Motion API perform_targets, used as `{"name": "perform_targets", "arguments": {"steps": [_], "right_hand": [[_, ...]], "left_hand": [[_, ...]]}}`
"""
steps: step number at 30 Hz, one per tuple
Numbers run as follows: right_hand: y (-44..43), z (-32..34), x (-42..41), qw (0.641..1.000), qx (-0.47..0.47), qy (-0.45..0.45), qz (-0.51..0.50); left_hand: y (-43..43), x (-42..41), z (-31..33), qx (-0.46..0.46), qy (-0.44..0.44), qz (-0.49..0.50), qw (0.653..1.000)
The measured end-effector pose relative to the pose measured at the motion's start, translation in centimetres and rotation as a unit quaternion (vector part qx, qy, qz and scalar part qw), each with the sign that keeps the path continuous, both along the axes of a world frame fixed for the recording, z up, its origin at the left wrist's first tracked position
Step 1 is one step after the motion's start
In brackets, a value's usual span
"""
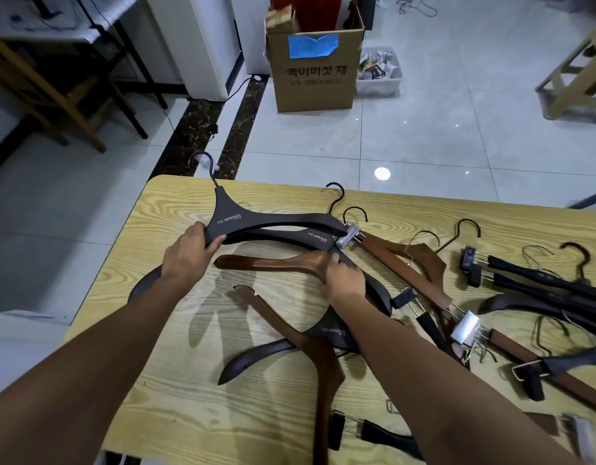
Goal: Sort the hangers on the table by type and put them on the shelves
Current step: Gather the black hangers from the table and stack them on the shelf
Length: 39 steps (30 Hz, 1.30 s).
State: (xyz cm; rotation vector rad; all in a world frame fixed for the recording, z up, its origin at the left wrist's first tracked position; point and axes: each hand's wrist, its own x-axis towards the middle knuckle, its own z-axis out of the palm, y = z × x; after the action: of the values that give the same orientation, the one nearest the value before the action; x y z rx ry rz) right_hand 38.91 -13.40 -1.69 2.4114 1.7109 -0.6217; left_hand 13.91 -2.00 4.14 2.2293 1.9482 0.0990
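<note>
Now I am clamping my left hand [189, 253] on a black hanger [273, 221] mid-frame while my right hand [343, 280] is gripping a brown hanger [273, 263] over the tabletop [175, 414].

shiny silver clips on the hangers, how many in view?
2 clearly. One silver clip sits at the end of the black hangers held by the left hand, mid-table. Another silver clip lies in the pile to the right. Others may be hidden.

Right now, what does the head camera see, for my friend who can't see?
Two hands sort hangers on a wooden table: the left hand grips black hangers, the right hand holds a brown hanger. More hangers lie scattered around.
</note>
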Motion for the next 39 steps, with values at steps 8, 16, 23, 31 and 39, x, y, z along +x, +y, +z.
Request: {"name": "perform_targets", "arguments": {"steps": [8,16,23,31,39], "right_hand": [[-0.2,1.7,-0.6,0.997,0.059,0.040,0.001],[2.5,4.4,-3.7,0.989,0.093,0.044,0.101],[2.9,3.2,-9.0,0.982,0.084,0.035,0.164],[4.1,1.5,-12.2,0.974,0.055,0.082,0.204],[4.0,1.7,-9.3,0.971,0.079,0.053,0.222]], "left_hand": [[0.3,-0.9,1.4,0.011,-0.009,0.009,1.000],[0.0,-2.6,3.0,0.022,-0.026,0.039,0.999],[0.1,-5.4,3.8,0.036,-0.021,0.057,0.998],[0.2,-7.1,3.5,0.034,-0.009,0.068,0.997],[0.5,-5.9,3.2,0.026,-0.008,0.049,0.998]]}}
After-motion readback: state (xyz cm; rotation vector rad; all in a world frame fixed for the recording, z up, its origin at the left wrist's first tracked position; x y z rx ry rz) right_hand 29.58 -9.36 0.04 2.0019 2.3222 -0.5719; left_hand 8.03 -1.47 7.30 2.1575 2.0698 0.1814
